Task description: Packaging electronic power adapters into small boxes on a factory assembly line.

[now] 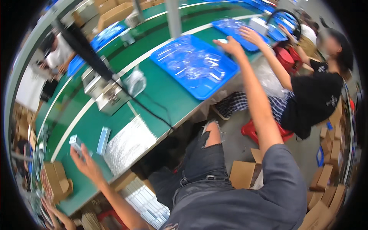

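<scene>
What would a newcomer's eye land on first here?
Probably the big blue tray heaped with clear plastic pieces, near the upper middle of the green table. Next, the widely spread arms: the right hand reaches past the tray's right side, while the left hand is far left, a small pale box at its fingers. Silvery-white wrap glints between.

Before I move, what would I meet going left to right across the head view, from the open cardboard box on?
Open cardboard box → left hand, holding a small pale-blue box → second pale-blue box, on the table → whitish crinkled sheet → large blue tray → red stool → co-worker's black shirt.
</scene>
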`<state>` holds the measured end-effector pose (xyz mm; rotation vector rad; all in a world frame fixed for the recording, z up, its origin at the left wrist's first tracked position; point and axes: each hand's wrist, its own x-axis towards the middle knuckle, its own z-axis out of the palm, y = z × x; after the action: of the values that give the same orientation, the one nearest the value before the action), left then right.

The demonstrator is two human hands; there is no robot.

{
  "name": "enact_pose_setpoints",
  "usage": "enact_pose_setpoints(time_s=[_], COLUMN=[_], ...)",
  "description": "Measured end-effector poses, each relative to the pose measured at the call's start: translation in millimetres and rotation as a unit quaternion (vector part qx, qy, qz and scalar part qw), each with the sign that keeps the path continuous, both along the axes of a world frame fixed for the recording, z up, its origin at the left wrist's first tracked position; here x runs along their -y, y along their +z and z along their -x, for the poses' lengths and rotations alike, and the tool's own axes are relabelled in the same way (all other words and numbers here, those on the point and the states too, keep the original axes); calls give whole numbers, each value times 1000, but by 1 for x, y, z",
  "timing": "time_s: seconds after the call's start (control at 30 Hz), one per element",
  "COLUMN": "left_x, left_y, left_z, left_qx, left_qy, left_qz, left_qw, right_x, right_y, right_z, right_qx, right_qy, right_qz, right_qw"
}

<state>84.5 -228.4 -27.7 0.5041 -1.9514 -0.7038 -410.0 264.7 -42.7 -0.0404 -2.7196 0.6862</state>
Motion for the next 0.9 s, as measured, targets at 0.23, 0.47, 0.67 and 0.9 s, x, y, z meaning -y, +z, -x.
enact_pose_setpoints(time_s=[0.23,0.47,0.67,0.9], left_x=[-78,-109,-128,-132], left_y=[24,23,23,20], left_z=[27,52,64,57], left_qx=[-64,-145,-134,-118], left_qy=[-275,-313,-323,-310], left_qz=[-470,-566,-556,-500], left_qw=[836,749,754,800], right_x=[5,128,171,183], right_y=[20,76,58,46], right_z=[-73,-331,-346,-341], right_qx=[-154,32,48,115], right_qy=[225,696,676,678], right_qz=[368,334,272,257], right_qw=[889,635,683,680])
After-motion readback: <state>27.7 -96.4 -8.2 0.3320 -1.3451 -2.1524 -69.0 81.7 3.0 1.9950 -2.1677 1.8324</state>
